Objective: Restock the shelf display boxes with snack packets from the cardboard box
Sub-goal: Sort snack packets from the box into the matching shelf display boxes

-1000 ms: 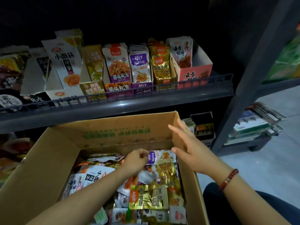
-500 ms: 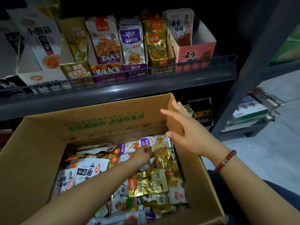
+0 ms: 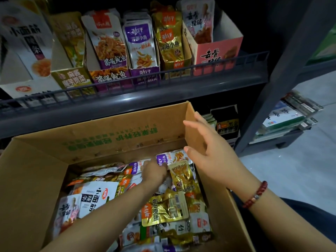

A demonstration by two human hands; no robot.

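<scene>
Your left hand [image 3: 154,172] is buried among the snack packets [image 3: 163,206] mid-frame in the cardboard box [image 3: 32,179], fingers curled onto one; which, I cannot tell. Your right hand [image 3: 209,151] hovers spread and empty, just right. The display boxes [image 3: 143,73] stand above.

The cardboard box [image 3: 32,179] is plain brown with green print on its far wall; by the left fingers [image 3: 160,167] lie a purple-and-white packet [image 3: 174,157] and a gold packet [image 3: 183,177]; the right wrist bears a dark red bead bracelet [image 3: 255,195]; the display box [image 3: 217,55] above is pink
</scene>
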